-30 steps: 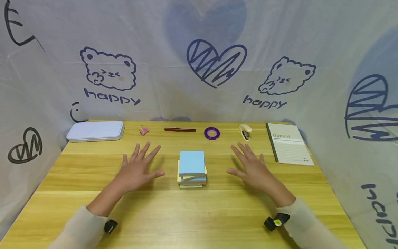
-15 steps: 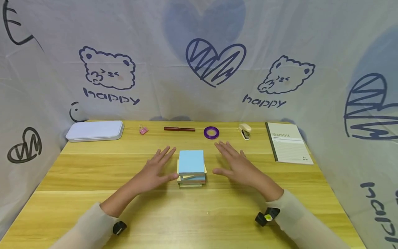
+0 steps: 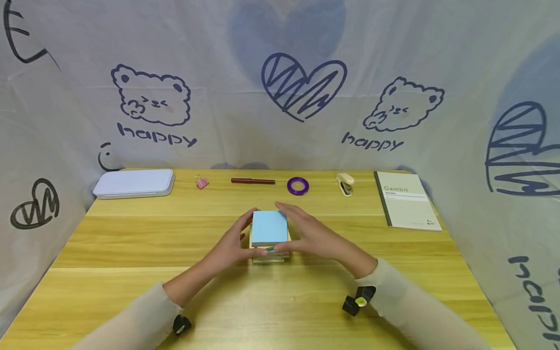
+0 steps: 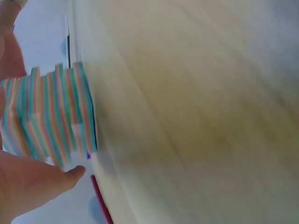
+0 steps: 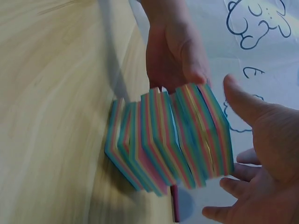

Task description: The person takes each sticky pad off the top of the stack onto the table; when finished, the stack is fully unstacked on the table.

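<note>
A tall, uneven stack of sticky note pads [image 3: 270, 227] stands mid-table, a light blue pad on top. From the side, the stack [image 5: 163, 140] shows striped edges in teal, pink and yellow. My left hand [image 3: 232, 245] is at its left side, thumb across the front and fingers reaching toward the back. On the right side, my right hand [image 3: 312, 233] curves loosely about the upper pads, its thumb also in front. In the right wrist view, a gap shows between the right thumb [image 5: 243, 100] and the pads. The left hand [image 4: 32, 184] frames the stack's side with its fingers extended.
Along the back edge lie a white case [image 3: 134, 183], a pink binder clip [image 3: 202, 183], a dark red pen [image 3: 253, 181], a purple tape roll [image 3: 298, 186] and a cream stapler [image 3: 345, 184]. A notebook [image 3: 408, 201] is at right. Printed cloth [image 3: 227, 116] encloses the wooden table [image 3: 245, 306].
Both hands have moved inward from either side to the stack, their spread fingers drawing closer together around it. The pads and the items behind have stayed in place.
</note>
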A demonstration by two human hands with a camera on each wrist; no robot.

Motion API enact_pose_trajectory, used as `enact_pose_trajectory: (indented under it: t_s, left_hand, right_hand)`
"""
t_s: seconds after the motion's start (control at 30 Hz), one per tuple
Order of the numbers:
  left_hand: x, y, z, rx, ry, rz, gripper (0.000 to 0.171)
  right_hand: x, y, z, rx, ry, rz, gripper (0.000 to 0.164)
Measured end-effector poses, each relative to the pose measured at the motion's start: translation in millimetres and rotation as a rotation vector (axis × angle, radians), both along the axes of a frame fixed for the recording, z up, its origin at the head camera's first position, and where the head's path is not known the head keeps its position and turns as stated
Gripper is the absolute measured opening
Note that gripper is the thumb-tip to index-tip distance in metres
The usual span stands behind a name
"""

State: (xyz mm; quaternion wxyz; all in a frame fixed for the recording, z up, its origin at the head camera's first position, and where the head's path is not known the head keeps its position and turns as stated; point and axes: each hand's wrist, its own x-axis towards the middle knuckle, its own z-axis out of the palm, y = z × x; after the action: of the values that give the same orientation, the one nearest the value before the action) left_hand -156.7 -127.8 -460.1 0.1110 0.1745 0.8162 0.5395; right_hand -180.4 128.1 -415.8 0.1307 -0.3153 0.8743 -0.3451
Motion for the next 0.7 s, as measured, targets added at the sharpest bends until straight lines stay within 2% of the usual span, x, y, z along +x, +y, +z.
enact_pose_trajectory:
  t_s: [0.1,0.23,0.47,0.7]
  left_hand:
    - [-0.6,4.5,-0.8,0.055,-0.040,0.028,0.105]
    - [-1.6,6.5,-1.6,0.078,-0.056,0.046,0.100]
    - [-3.0,4.6,-2.9,0.089,-0.062,0.038,0.095]
    - [-2.8,3.9,-0.3,0.073,-0.075,0.038,0.093]
  right_hand:
    - [0.3,-6.0,-0.8,-0.018,0.016,-0.016,0.103]
    - [0.7,-9.6,-4.2,-0.041,0.027,-0.038,0.097]
    - [1.9,-11.6,-6.6,-0.087,0.027,-0.052,0.091]
    - [0.5,-11.5,-5.3,-0.087,0.033,-0.044,0.089]
